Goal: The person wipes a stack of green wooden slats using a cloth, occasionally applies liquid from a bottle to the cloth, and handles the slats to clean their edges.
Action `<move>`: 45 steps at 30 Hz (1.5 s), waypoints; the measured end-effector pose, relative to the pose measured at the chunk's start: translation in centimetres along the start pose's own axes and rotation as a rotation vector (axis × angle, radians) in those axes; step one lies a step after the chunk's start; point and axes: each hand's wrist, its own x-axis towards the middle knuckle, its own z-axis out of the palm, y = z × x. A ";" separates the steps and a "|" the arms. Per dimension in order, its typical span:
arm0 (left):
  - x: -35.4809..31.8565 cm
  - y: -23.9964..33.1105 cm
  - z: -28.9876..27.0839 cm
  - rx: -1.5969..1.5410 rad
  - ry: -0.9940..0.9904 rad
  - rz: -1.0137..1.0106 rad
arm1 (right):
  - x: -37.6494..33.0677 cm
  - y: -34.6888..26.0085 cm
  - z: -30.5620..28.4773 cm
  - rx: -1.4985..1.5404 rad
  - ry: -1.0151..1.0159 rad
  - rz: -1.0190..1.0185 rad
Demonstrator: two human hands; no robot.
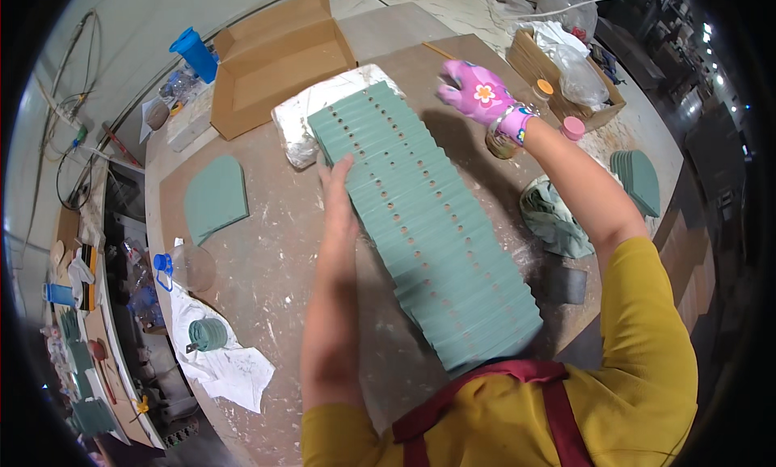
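Across the middle of the worktop (275, 305), a long row of overlapping green plates (430, 236) slants from a white wrapped block (295, 115) toward the dark red apron (501, 371). The bare left hand (338, 188) touches its left edge; how far that grip closes I can't tell. The right hand (473, 91), in a pink flowered glove (485, 95), hovers near a jar (503, 149), its grip loosely parted.

Blue plastic container (196, 56) just beside an open cardboard box (279, 67)
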 end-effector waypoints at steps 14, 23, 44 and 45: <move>0.7 -0.6 -1.4 -0.030 -0.093 -0.085 | -2.5 -3.6 1.8 0.029 0.090 -0.256; 0.5 -0.7 -1.6 -0.011 -0.045 -0.074 | -2.9 -3.1 1.0 0.086 0.035 -0.340; 0.2 -0.4 -0.6 0.041 -0.054 -0.013 | -1.8 -2.0 0.5 -0.123 -0.053 -0.366; -0.1 -0.2 -0.2 0.057 -0.019 -0.010 | -1.7 -0.3 -0.4 -0.320 -0.085 -0.365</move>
